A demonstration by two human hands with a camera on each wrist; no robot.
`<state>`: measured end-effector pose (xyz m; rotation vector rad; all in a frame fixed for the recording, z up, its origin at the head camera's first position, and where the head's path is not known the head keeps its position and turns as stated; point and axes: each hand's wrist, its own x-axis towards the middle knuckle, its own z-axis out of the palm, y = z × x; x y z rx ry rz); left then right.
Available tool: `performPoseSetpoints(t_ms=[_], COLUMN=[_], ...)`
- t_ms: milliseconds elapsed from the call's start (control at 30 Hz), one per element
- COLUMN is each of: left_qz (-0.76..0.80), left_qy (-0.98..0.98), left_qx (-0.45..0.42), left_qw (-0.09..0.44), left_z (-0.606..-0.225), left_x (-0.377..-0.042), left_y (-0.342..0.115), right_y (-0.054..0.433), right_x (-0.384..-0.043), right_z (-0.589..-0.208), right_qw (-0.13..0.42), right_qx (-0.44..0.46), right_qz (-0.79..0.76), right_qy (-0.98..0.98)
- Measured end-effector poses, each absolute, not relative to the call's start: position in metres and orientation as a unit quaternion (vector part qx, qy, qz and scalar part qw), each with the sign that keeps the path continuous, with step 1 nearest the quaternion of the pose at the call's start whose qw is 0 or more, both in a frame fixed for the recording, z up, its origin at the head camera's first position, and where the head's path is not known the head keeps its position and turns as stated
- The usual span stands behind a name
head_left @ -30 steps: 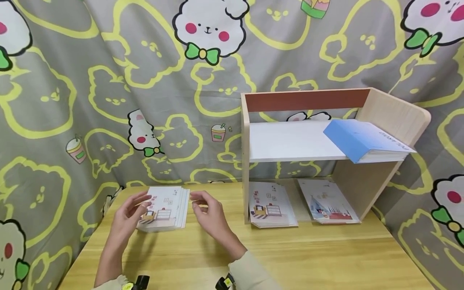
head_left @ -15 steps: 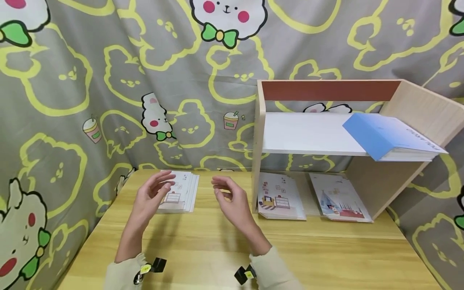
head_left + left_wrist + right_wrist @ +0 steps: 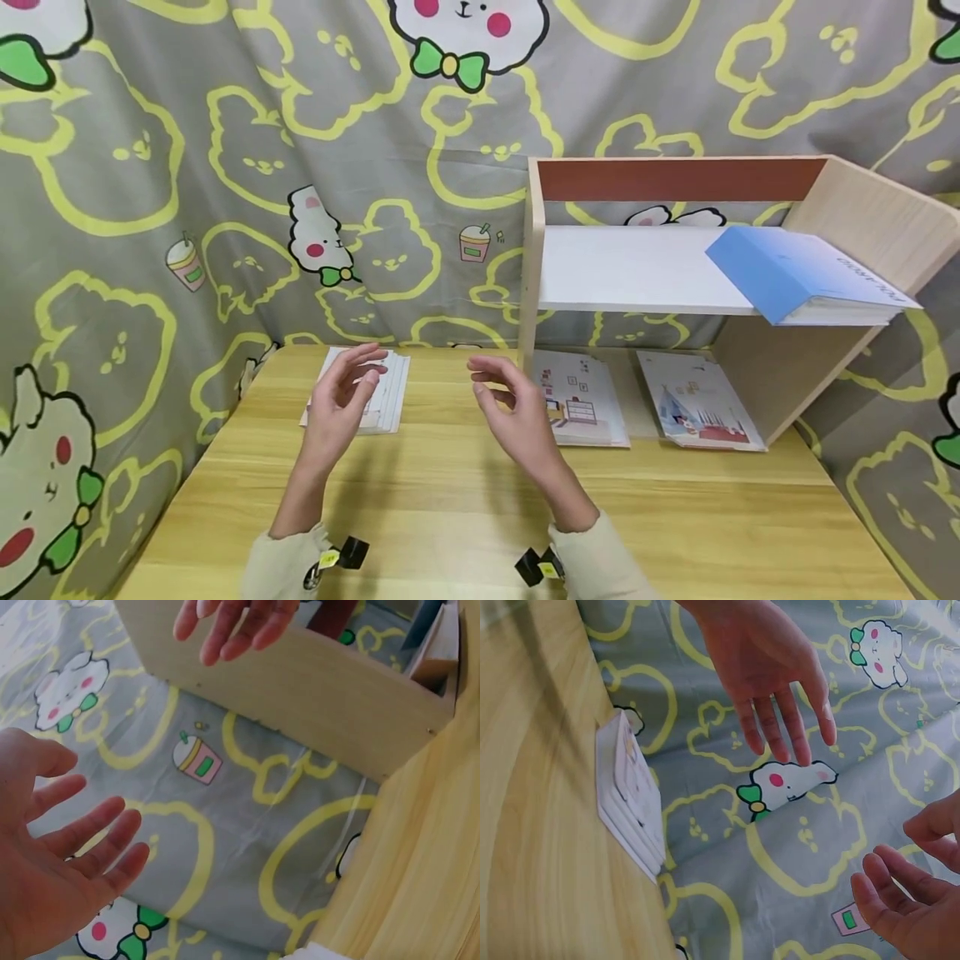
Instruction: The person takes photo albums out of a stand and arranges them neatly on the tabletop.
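1. Both hands have shifted rightward past the stack since the earlier frame: the left hand (image 3: 337, 408) now covers more of its middle in the head view, and the right hand (image 3: 522, 414) overlaps the side panel of the shelf unit (image 3: 630, 262).
2. Fingers on each hand are spread and loosely bent; neither holds anything.
3. The stack of printed booklets (image 3: 392, 396) lies flat on the table (image 3: 450, 487), left of the shelf unit, its right edges stepped rather than flush. The right wrist view shows it apart from the left hand.
4. It is probably light to moderate in weight and fairly stiff, yet the layers could slide over one another and corners could crease.
5. Gripping opposite long sides with both hands, fingertips under the lowest layer, seems safest.
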<state>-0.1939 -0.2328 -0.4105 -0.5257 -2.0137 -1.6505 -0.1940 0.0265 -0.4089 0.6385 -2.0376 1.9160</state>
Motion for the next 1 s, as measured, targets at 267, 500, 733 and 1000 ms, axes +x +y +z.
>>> performPoseSetpoints(t_ms=[267, 500, 733, 1000], left_qz=[-0.611, -0.625, -0.626, -0.625], left_qy=[-0.723, -0.708, -0.704, -0.703], left_qx=[-0.211, -0.228, -0.238, -0.247], left_qw=[0.244, 0.239, 0.236, 0.231], left_z=[-0.41, -0.409, -0.403, -0.399], left_x=[-0.19, -0.189, -0.189, -0.189], left_y=[-0.214, -0.196, -0.181, -0.16], right_y=[0.043, 0.06, 0.076, 0.095], right_x=[-0.187, -0.183, -0.179, -0.175], right_z=[-0.401, -0.398, -0.395, -0.386], right_qw=[0.15, 0.168, 0.177, 0.188], right_qx=[0.225, 0.242, 0.253, 0.255], right_qz=[0.645, 0.632, 0.624, 0.619], right_qy=[-0.715, -0.717, -0.718, -0.719])
